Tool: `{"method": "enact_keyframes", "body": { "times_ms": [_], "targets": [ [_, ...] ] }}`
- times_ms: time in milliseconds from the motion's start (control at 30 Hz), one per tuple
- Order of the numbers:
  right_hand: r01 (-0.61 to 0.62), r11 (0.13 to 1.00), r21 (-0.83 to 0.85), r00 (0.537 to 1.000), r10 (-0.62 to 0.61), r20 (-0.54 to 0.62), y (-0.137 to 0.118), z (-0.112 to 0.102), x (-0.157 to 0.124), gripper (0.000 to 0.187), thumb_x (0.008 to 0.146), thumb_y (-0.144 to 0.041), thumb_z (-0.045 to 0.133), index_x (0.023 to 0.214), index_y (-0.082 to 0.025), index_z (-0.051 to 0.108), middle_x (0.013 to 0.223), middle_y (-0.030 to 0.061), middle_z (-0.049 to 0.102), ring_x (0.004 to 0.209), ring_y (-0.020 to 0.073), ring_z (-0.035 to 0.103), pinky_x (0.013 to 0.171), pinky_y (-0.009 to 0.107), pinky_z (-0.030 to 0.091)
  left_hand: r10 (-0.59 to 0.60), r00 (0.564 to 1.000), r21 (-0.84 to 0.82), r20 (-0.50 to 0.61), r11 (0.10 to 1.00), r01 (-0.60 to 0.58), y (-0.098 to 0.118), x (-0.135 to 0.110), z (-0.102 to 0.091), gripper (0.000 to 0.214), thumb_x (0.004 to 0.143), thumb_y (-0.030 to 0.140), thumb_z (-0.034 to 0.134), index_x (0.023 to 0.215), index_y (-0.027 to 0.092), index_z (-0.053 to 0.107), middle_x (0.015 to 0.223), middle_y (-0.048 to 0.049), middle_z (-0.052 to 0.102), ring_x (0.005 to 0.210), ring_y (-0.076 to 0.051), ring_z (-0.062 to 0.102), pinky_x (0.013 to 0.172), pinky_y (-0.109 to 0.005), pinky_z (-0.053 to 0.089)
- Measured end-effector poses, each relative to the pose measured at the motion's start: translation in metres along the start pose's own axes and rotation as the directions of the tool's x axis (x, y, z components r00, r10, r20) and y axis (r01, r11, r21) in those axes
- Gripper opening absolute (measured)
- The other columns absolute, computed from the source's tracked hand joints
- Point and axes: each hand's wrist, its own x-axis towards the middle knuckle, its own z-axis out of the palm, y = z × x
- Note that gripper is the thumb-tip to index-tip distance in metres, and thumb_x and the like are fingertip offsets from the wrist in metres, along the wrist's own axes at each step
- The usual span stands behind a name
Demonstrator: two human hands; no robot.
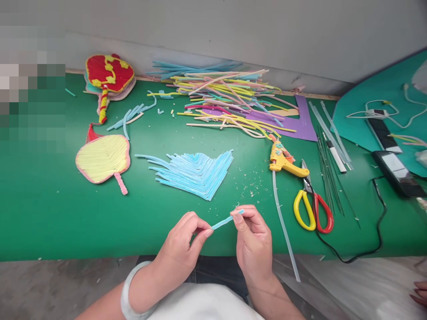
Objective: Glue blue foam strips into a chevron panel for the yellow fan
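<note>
Between my two hands is a short light-blue pipe cleaner (221,223), held just above the table's near edge. My left hand (182,240) pinches its left end between thumb and fingertips. The right end is pinched by my right hand (253,242), its tip showing past the thumb. Just beyond lies a blue panel (200,173) of pipe cleaners laid side by side in a V pattern, with loose strands sticking out at its left. A yellow hot glue gun (278,155), with a long glue stick (282,218) in its back, rests to the right.
Scissors (313,209) with yellow and red handles lie right of the glue gun. A pile of pipe cleaners (227,89) covers the back. Finished fans, one yellow (103,159) and one red (110,73), lie left. Thin green wires (328,173) and a black cable (378,222) are at right.
</note>
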Motion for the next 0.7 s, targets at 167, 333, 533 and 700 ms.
{"method": "enact_keyframes", "body": {
  "times_ms": [167,333,533,700],
  "targets": [
    [-0.038,0.999,0.031,0.992,0.042,-0.115,-0.008,0.000,0.010,0.021,0.083,-0.041,0.073,0.079,-0.022,0.065,0.082,0.0018,0.061,0.076,0.0151,0.057,0.068,0.030,0.047,-0.060,0.998,-0.018,0.015,0.998,0.060,-0.003,0.000,-0.001,0.018,0.097,0.027,0.050,0.082,0.021,0.060,0.077,-0.0011,0.060,0.071,-0.015,0.057,0.066,-0.026,0.046],
    [-0.060,0.997,0.055,0.988,0.068,-0.141,-0.012,-0.005,0.018,0.023,0.084,-0.043,0.072,0.084,-0.022,0.063,0.079,0.0017,0.065,0.072,0.0152,0.060,0.069,0.031,0.050,-0.125,0.992,-0.099,0.027,0.987,0.127,0.000,0.001,-0.003,0.020,0.096,0.032,0.049,0.085,0.021,0.062,0.081,-0.0031,0.063,0.073,-0.016,0.057,0.068,-0.028,0.047],
    [-0.071,0.993,0.096,0.994,0.079,-0.081,-0.009,-0.002,0.014,0.022,0.083,-0.043,0.074,0.083,-0.023,0.064,0.078,0.0006,0.066,0.073,0.0153,0.061,0.069,0.031,0.050,-0.280,0.918,-0.436,0.280,0.815,0.381,0.010,0.007,-0.005,0.040,0.093,0.056,0.048,0.089,0.019,0.061,0.081,-0.0036,0.064,0.071,-0.015,0.056,0.067,-0.028,0.048],
    [-0.061,0.989,0.135,0.997,0.066,-0.034,-0.008,0.000,0.012,0.017,0.084,-0.039,0.074,0.082,-0.024,0.066,0.078,-0.0007,0.067,0.074,0.0147,0.062,0.070,0.030,0.049,-0.326,0.872,-0.540,0.364,0.689,0.483,0.010,0.011,-0.007,0.048,0.081,0.065,0.063,0.075,0.019,0.053,0.070,0.0006,0.056,0.064,-0.012,0.049,0.062,-0.026,0.044]
  ]
}}
